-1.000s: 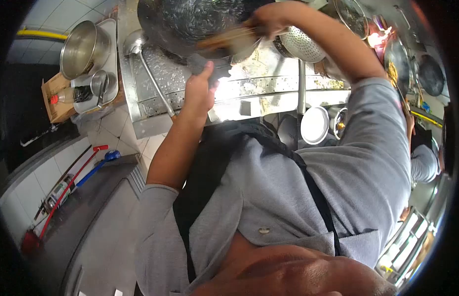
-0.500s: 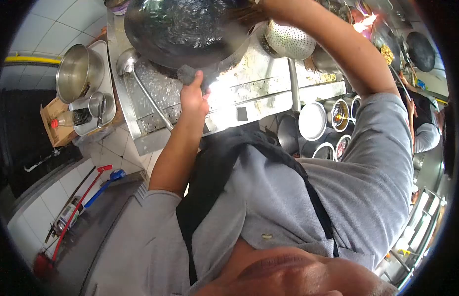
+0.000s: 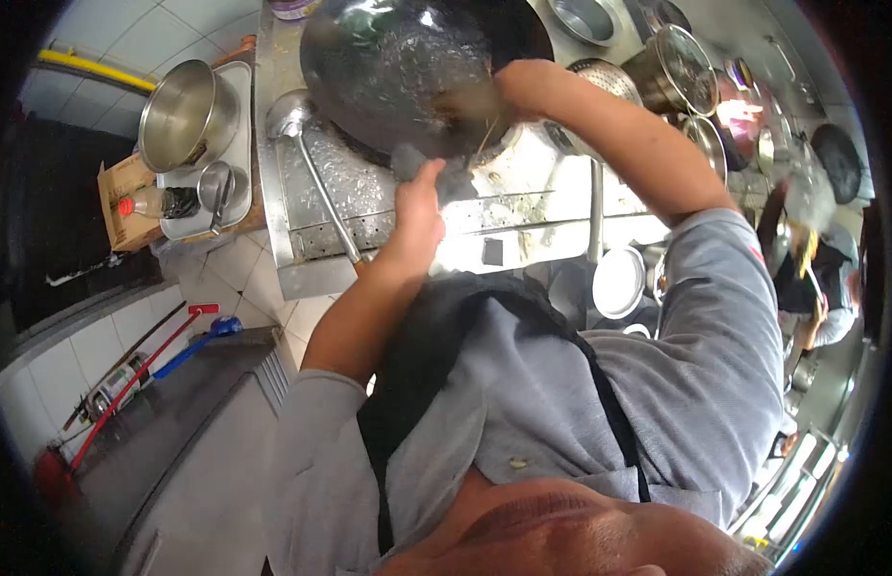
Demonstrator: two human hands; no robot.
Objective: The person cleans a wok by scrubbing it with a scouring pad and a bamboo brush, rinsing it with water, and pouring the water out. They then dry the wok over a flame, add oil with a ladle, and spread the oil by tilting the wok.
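Bowl [image 3: 182, 125] of silver metal, round and deep, sat at far left by a pale rectangular tray [image 3: 237, 115]; no clear change there. Next along, we had a long-handled silver metal ladle [image 3: 290, 113] on the silver metal worktop [image 3: 311, 187].

We logged the large round black metal wok [image 3: 342, 62], wet inside, at top centre. At its near rim, the left hand [image 3: 419, 213] was clenched on a dark grey fabric cloth [image 3: 425, 171], thumb uppermost, same as half a second earlier.

Main change: the right hand [image 3: 518, 88] had come from the wok's far right edge toward its near right side, closer to the cloth. A brown bristled brush [image 3: 460, 102], clear a second ago, now blurred inside the wok; fingers smeared too, so we couldn't tell whether that hand was grasping it. We judged work inside the wok as under way, left hand likely steadying.

Right of that, a silver perforated metal strainer [image 3: 614, 79] lay untouched. Farthest right, a blurred greyish object [image 3: 808, 197] now showed before a co-worker [image 3: 834, 269]; couldn't identify it.
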